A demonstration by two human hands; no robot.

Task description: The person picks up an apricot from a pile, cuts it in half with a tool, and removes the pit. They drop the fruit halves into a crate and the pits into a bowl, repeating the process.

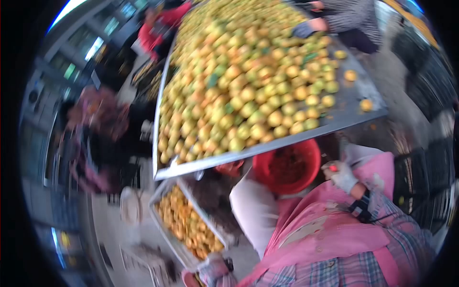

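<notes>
My right hand, in a whitish glove, is closed around a small object with a bright red part; its kind is not clear. It is just right of a red basin holding dark reddish-brown bits, close to my knees. At the bottom, my left hand is by the near corner of a grey crate of orange-brown fruit. Its fingers are blurred and partly hidden. In front of me, a heap of round yellow-orange fruit covers a metal-edged table.
A person in red is at the table's far left; another in a striped sleeve reaches over the fruit at right. A blurred person is at left. Dark crates stand at right, a whitish bucket at left.
</notes>
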